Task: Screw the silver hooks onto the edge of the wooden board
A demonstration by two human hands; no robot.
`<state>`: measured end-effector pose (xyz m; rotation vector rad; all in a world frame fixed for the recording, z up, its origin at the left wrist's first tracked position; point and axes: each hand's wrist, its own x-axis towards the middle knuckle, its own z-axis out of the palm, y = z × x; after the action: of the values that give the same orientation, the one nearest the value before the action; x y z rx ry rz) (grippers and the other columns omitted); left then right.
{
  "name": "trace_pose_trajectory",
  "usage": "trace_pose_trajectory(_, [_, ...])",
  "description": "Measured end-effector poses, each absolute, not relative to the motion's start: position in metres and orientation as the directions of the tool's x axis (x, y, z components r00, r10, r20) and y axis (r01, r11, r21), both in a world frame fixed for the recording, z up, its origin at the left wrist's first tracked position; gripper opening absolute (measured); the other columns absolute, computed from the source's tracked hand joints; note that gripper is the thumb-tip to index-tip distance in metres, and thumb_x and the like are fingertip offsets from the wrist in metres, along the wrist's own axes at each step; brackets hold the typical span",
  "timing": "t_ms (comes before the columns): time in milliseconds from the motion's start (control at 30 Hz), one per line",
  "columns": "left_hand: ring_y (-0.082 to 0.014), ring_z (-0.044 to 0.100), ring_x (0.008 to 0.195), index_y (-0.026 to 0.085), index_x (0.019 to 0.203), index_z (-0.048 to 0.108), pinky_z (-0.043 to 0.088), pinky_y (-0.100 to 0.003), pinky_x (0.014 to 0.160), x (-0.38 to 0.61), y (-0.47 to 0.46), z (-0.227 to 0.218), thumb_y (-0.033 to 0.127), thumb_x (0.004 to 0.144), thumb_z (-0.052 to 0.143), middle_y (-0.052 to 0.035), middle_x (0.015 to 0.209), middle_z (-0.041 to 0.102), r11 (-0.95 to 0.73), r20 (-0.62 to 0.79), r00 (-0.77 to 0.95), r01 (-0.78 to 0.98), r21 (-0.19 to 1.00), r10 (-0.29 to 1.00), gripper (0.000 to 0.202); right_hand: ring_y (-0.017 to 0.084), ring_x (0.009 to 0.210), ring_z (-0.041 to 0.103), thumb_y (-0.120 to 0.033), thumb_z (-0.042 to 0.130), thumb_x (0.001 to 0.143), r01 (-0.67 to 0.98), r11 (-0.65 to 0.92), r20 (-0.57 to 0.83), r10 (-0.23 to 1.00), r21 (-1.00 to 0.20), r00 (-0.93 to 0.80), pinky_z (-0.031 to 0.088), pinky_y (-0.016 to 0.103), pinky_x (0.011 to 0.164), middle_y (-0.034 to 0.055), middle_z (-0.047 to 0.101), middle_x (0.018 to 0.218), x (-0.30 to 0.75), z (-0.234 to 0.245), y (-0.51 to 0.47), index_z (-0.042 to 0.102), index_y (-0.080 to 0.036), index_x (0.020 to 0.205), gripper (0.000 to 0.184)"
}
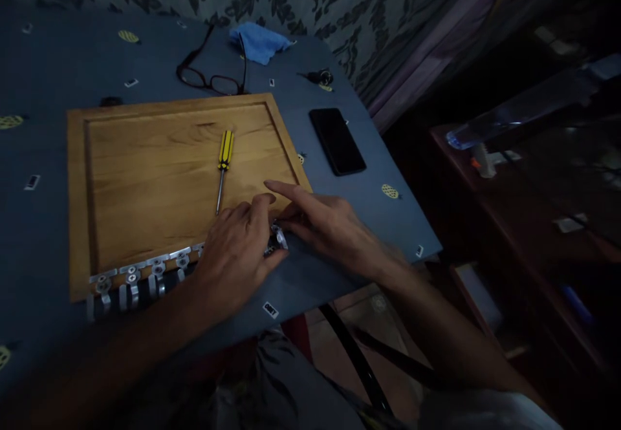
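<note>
— Where is the metal hook [277,239]?

— At the near right corner of the wooden board [145,178], right between the two hands. The left hand [240,249] is curled over it from the left, thumb and bent fingers pinched on it. The right hand [330,223] meets it from the right with its fingertips, forefinger stretched out flat over the board's edge. Whether that hand grips, I cannot tell.

— What does it look like?

— Small, bright, silvery metal; most of it is hidden by the fingers.

— How many of them are there?

— That one, plus a row of hooks [143,275] along the board's near edge: four show clearly, and a fifth is half hidden under the left hand.

— And the rest?

— One yellow-and-black screwdriver [223,165] lies on the board, tip near the left hand. On the bench [48,68]: one pair of glasses [213,81] and one blue cloth [259,42] by the far edge, one phone [337,140] right of the board.
</note>
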<state>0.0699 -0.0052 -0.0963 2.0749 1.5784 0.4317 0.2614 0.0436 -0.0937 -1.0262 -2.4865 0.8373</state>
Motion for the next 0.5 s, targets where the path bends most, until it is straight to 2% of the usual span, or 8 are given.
trace_pose_trajectory(100, [-0.0345, 0.071, 0.115, 0.02, 0.118, 0.045, 0.057, -0.05, 0.097, 0.0693, -0.0057, -0.0976, 0.019, 0.082, 0.082, -0.0105, 0.112, 0.074, -0.224, -0.034, 0.293, 0.796, 0.563, 0.956, 0.051, 0.018, 0.103, 0.078, -0.007, 0.059, 0.095, 0.521, 0.568, 0.062, 0.711, -0.637, -0.7, 0.062, 0.028, 0.086, 0.0015, 0.082, 0.112, 0.2601, -0.0938, 0.0457, 0.036, -0.031, 0.164, 0.076])
trace_pose_trajectory(233, [-0.0347, 0.071, 0.115, 0.022, 0.116, 0.046, 0.058, -0.051, 0.097, 0.0679, -0.0053, -0.097, 0.022, 0.083, 0.082, -0.0097, 0.111, 0.073, -0.247, -0.016, 0.307, 0.795, 0.553, 0.952, 0.049, 0.018, 0.097, 0.079, -0.007, 0.061, 0.091, 0.536, 0.586, 0.039, 0.696, -0.608, -0.717, 0.063, 0.027, 0.08, -0.0007, 0.082, 0.111, 0.258, -0.0939, 0.0475, 0.027, -0.037, 0.167, 0.089])
trace_pose_trajectory(367, [-0.0353, 0.07, 0.115, 0.021, 0.116, 0.045, 0.057, -0.051, 0.098, 0.0671, -0.0041, -0.0945, 0.021, 0.084, 0.081, -0.0107, 0.111, 0.073, -0.249, -0.046, 0.326, 0.8, 0.546, 0.944, 0.048, 0.017, 0.09, 0.078, -0.007, 0.06, 0.091, 0.565, 0.611, 0.019, 0.688, -0.555, -0.725, 0.061, 0.025, 0.075, -0.001, 0.082, 0.106, 0.2553, -0.0905, 0.0491, 0.025, -0.037, 0.168, 0.091])
trace_pose_trajectory(500, [-0.0347, 0.07, 0.115, 0.021, 0.115, 0.045, 0.057, -0.051, 0.098, 0.067, -0.0044, -0.0942, 0.021, 0.085, 0.079, -0.0103, 0.111, 0.073, -0.265, -0.036, 0.338, 0.794, 0.547, 0.94, 0.046, 0.016, 0.09, 0.078, -0.006, 0.059, 0.09, 0.549, 0.588, 0.0, 0.682, -0.594, -0.731, 0.059, 0.024, 0.074, -0.0026, 0.083, 0.107, 0.2535, -0.0891, 0.0516, 0.024, -0.037, 0.169, 0.092])
